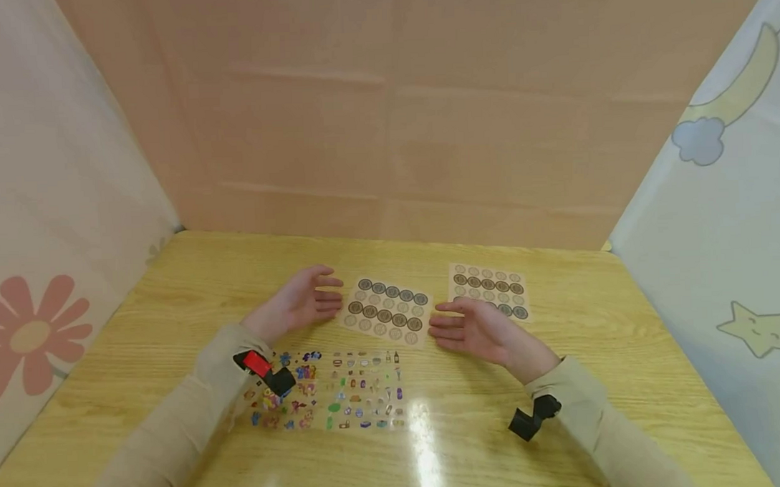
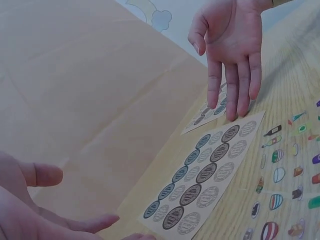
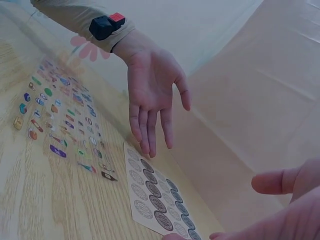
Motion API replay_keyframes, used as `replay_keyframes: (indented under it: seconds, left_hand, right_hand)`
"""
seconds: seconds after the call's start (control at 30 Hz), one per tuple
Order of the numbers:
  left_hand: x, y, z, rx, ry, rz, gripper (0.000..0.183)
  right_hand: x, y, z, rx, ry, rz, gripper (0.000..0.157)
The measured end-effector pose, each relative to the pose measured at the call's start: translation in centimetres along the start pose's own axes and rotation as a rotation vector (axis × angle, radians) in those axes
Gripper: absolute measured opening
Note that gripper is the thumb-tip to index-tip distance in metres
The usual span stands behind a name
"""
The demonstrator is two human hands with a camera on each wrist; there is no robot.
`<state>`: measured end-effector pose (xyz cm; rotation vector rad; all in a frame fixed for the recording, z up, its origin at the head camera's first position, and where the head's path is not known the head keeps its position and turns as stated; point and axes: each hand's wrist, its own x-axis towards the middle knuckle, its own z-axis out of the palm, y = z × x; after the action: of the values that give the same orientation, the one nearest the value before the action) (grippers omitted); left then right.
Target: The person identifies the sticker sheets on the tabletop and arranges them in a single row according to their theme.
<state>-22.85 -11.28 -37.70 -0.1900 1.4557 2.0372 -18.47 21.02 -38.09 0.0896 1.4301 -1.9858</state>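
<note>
Between the two hands lies a sheet of round stamp-like stickers (image 1: 386, 309), printed in rows of dark and pale circles. My left hand (image 1: 306, 298) is at its left edge, fingers extended and palm turned inward, holding nothing. On the other side my right hand (image 1: 477, 331) has its fingertips right at the sheet's right edge, also holding nothing. A second sheet of round stickers (image 1: 489, 277) lies behind the right hand, which overlaps its lower left part. In the right wrist view, the left palm (image 3: 152, 80) faces the camera with straight fingers.
Clear sheets of small colourful stickers (image 1: 367, 391) lie on the wooden table (image 1: 461, 442) in front of the left hand, partly covered by the left forearm. An orange-brown backdrop (image 1: 392, 129) rises behind the table. Patterned white cloth (image 1: 744, 224) hangs at both sides.
</note>
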Motion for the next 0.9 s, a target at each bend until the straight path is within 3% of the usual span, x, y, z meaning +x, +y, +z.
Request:
replay_keyframes:
  seconds: [0.3, 0.63, 0.9]
  left_hand:
    - [0.4, -0.3, 0.4, 0.075, -0.006, 0.020, 0.061]
    - [1.1, -0.3, 0.1, -0.011, -0.029, -0.010, 0.064]
    - [1.4, -0.2, 0.9, -0.079, -0.012, -0.025, 0.064]
  right_hand:
    - [-0.1, -0.1, -0.1, 0.054, 0.014, -0.008, 0.055]
    - [0.2, -0.3, -0.4, 0.075, 0.010, 0.009, 0.057]
    - [0.3, -0.1, -0.3, 0.077, 0.020, 0.009, 0.058]
